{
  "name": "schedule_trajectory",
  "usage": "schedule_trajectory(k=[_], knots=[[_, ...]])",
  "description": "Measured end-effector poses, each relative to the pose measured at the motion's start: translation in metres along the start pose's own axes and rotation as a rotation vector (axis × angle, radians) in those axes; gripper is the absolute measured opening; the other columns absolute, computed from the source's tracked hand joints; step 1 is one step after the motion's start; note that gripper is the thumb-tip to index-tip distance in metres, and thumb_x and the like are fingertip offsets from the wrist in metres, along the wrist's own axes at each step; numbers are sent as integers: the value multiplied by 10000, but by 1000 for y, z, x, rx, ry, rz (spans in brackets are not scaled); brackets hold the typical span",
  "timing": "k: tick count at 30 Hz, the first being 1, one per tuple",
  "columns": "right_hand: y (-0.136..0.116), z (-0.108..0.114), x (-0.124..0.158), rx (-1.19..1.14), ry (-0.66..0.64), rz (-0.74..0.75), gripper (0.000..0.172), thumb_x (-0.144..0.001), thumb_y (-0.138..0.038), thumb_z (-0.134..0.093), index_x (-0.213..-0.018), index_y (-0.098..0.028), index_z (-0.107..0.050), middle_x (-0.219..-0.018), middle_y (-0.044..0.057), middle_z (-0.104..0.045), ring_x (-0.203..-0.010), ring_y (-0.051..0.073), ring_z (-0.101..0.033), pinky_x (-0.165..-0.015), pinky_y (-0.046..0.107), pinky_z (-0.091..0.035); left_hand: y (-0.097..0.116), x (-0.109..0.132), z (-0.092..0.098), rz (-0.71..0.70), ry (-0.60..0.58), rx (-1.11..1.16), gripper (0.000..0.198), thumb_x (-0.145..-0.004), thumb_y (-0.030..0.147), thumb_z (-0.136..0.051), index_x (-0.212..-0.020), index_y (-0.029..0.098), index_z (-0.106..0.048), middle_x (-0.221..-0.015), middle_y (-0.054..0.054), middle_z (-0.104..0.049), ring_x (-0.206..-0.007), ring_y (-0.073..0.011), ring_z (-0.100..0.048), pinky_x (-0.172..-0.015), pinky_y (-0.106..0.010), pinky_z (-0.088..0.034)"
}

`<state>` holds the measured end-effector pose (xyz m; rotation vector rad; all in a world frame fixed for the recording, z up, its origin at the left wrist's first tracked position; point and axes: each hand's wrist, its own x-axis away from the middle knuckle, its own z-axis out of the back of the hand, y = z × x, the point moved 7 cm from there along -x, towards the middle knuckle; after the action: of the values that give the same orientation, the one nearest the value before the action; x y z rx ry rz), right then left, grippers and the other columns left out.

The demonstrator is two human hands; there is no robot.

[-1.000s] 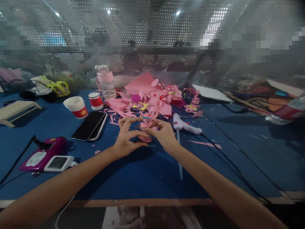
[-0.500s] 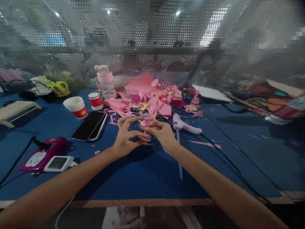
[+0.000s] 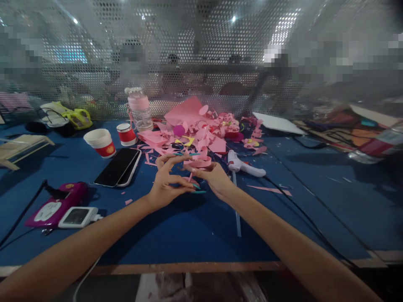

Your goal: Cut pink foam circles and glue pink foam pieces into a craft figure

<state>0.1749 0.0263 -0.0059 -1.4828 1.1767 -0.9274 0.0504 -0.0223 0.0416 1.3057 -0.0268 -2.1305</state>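
My left hand (image 3: 166, 180) curves around a small pink paper piece (image 3: 201, 161) above the blue table (image 3: 182, 239). Its long green nails reach past the lower pink disc and above the upper strip. From the other side my right hand (image 3: 217, 178) pinches the same piece between thumb and fingers. The piece has a curled strip on top and a thin stem below; the fingers hide part of it. Just right of my right hand lies a white glue gun (image 3: 245, 165), its clear glue stick (image 3: 237, 218) pointing toward me.
Pink paper scraps (image 3: 160, 136) heap behind my hands. At left are two phones (image 3: 118, 167), a paper cup (image 3: 100, 142), a red-and-white cup (image 3: 126, 134), a bottle (image 3: 139, 109) and a purple power bank (image 3: 58, 205). A black cable (image 3: 299, 212) crosses the right side.
The pink paper piece has turned slightly between my fingers, so its curled strip shows more above my right hand. Both hands stay in nearly the same place.
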Motion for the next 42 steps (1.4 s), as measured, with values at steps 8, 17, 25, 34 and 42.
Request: schedule_trajectory(k=[8, 17, 25, 34, 42], knots=[[-3, 1, 2, -68, 94, 23, 297, -469, -277, -813, -729, -186, -702, -776, 27, -720, -736, 205, -675, -722, 338, -536, -1, 3, -3, -31, 10, -60, 99, -618, 392, -712, -684, 319, -723, -1211, -28, -561, -1141, -247, -344, -944, -444, -313], [-3, 0, 1, -47, 57, 31, 240, -479, -288, -811, -666, -187, -699, -657, 9, -703, -641, 156, -651, -682, 286, -512, 3, 3, 1, -64, 68, -84, 18, -661, 325, -701, -667, 328, -718, -1147, -17, -603, -1124, -227, -350, -922, -418, -319], [0, 2, 0, -30, 119, -6, 254, -466, -304, -812, -656, -173, -703, -658, 20, -696, -616, 163, -640, -623, 289, -504, 0, 2, -3, -6, 12, -56, 165, -610, 395, -716, -757, 321, -728, -1217, -33, -565, -1138, -244, -355, -946, -445, -325], [1, 1, -1, -35, 123, -6, 270, -416, -300, -826, -601, -163, -685, -558, -12, -648, -546, 126, -595, -545, 242, -457, -3, 4, -2, 17, 42, -50, 88, -635, 371, -712, -680, 297, -727, -1200, -19, -586, -1141, -238, -353, -937, -422, -334], [3, 4, -3, -10, 145, 10, 267, -394, -288, -830, -517, -153, -635, -521, -15, -618, -523, 116, -568, -536, 240, -438, -6, 4, -4, 57, 25, -20, 175, -596, 416, -723, -733, 307, -730, -1231, -23, -576, -1131, -241, -351, -951, -436, -319]])
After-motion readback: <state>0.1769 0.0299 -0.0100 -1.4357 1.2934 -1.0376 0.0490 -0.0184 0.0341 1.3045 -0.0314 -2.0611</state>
